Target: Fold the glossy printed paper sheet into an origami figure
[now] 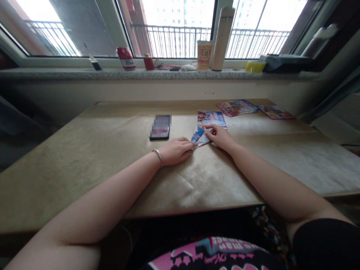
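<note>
A small folded sheet of printed paper (200, 135), blue and white with some orange, lies on the table between my hands. My left hand (177, 150), with a silver bangle at its wrist, presses its curled fingers on the paper's lower left corner. At the upper right edge of the paper, my right hand (221, 135) pinches it between thumb and fingers. Just behind the folded paper is a colourful printed leaflet (210, 118), its near edge partly hidden by my right hand. Left of these, a dark phone (161, 127) lies flat, its screen blurred.
Printed leaflets (237, 107) form a pile at the back right, with another printed stack (275, 111) beside it. On the windowsill (168, 75) stand a red can (126, 58), a red container (149, 62), a patterned cup (204, 55) and a tall cylinder (223, 39).
</note>
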Demonstrator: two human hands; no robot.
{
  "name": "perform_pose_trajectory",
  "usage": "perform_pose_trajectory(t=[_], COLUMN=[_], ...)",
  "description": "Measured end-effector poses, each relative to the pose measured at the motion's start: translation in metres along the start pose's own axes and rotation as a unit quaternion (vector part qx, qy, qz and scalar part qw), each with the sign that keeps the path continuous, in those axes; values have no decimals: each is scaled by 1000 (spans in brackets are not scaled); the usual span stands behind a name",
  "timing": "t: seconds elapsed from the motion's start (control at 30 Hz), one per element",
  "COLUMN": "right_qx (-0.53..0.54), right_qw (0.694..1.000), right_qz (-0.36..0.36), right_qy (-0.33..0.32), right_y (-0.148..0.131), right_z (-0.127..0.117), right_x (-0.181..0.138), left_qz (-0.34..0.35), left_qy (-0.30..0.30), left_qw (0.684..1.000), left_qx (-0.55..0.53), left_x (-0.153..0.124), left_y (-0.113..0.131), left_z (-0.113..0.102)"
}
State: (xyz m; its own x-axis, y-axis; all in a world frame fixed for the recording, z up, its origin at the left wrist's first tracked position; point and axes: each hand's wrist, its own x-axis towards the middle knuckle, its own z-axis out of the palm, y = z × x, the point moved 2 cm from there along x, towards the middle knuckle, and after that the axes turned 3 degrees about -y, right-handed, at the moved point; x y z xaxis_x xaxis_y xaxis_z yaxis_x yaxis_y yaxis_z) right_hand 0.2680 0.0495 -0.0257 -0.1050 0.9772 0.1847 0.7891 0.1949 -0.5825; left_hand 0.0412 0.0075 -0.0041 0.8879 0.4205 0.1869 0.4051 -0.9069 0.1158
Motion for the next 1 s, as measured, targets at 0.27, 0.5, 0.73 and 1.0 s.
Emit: perform_pose_trajectory(t=[0.27, 0.5, 0.73, 1.0], right_qx=[45, -38, -142, -197], right_qw=[999, 998, 940, 894], right_qz=[-10, -49, -305, -402], right_qy=[-24, 10, 51, -27], right_y=[12, 7, -18, -38], right_z=[0, -4, -15, -7], right_x=[9, 1, -21, -36], left_qz=[1, 6, 13, 16], left_qy=[-5, -2, 6, 16], left_qw=[1000, 1000, 1000, 999], left_qx=[-1, 5, 18, 32], left_x=[-1, -1, -1, -2], left_y=[-2, -1, 0, -2], left_z=[2, 1, 2, 4])
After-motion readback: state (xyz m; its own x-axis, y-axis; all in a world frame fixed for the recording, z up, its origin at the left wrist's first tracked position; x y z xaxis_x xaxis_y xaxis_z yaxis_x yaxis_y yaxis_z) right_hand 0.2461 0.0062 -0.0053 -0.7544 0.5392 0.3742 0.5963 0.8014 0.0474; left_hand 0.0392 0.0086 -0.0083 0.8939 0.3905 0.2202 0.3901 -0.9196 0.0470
